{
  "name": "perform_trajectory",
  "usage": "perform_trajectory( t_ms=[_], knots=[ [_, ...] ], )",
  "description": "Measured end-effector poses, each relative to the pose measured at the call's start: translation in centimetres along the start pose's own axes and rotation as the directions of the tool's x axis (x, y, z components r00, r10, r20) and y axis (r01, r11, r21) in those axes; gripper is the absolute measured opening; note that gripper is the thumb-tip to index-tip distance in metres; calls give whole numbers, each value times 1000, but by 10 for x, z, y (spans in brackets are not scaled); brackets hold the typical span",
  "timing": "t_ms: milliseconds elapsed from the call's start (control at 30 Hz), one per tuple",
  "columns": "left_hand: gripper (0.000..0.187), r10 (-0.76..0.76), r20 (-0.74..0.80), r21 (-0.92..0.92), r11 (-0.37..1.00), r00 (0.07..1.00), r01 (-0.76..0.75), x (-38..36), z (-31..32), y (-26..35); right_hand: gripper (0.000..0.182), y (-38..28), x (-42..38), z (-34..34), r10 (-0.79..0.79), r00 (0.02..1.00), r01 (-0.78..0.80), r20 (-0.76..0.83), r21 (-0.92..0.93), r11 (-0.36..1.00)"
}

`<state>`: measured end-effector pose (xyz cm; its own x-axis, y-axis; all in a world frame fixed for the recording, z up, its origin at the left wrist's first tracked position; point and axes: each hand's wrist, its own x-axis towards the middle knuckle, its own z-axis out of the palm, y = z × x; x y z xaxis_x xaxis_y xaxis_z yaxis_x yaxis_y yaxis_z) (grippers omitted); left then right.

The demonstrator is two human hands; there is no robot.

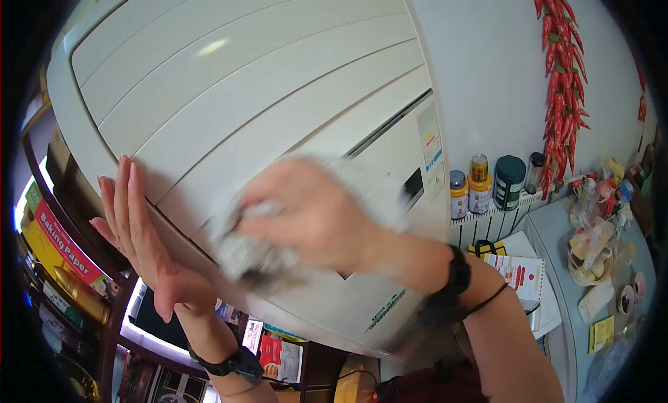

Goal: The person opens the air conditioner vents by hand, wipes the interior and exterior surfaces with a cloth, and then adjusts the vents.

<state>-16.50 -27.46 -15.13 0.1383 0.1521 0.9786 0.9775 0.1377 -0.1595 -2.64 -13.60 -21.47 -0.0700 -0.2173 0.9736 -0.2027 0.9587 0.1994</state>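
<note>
A tall white floor-standing air conditioner point(278, 76) with slatted panels fills the middle of the head view, looking tilted. My right hand point(306, 211) is closed around a crumpled grey-white cloth point(254, 246) against its front; hand and cloth are smeared by motion. My left hand point(142, 229) rests against the unit's left edge, fingers stretched out and holding nothing. To the right of my right hand are a dark display window point(413, 187) and a coloured label point(429, 142) on the front panel. Both wrists wear black bands.
Dark shelves at left hold a Baking Paper box point(66, 239) and bottles. Jars point(509, 182) stand on a white radiator point(490, 222) at right. A grey table point(557, 264) carries bags and tape rolls. Red chili strings point(560, 90) hang on the wall.
</note>
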Motion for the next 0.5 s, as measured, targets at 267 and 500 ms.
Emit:
perform_trajectory(
  t_ms=[267,500],
  knots=[
    [130,-6,29,-156,988,1000,10,-21,-4,-5,18,-22,-12,19,-127,992,123,22,116,986],
    [118,-132,-165,-239,967,977,90,-75,2,-6,15,74,-52,-93,189,982,-180,14,-238,954]
  ],
)
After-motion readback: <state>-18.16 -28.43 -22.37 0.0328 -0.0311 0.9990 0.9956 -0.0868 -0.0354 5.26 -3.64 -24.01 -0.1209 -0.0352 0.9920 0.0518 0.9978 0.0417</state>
